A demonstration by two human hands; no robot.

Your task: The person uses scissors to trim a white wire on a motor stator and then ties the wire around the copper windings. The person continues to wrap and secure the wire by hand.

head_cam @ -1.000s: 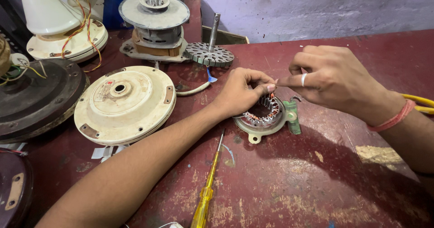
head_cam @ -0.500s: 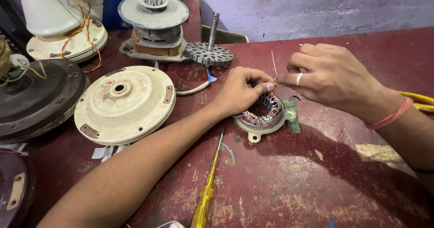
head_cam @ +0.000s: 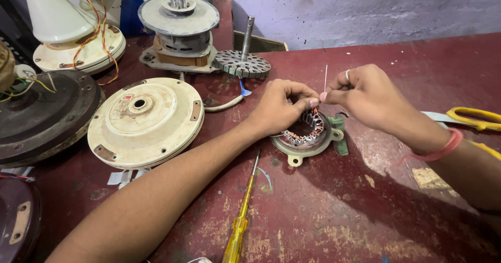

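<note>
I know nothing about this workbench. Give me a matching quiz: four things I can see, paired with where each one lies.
Things:
1. yellow screwdriver
2. yellow scissors
3. cream round motor cover
4. small wound stator

Places:
A. far right edge of the table
B. directly under both hands
C. near edge, below the left forearm
D. left of the left hand

Pairs: 1-C, 2-A, 3-D, 4-B

- Left hand (head_cam: 279,106) and right hand (head_cam: 365,98) meet fingertip to fingertip just above the small motor stator (head_cam: 305,135) — pinching a thin white strand (head_cam: 325,78).
- Yellow screwdriver (head_cam: 241,216) lies below the left wrist; yellow scissors (head_cam: 477,114) beyond the right wrist.
</note>
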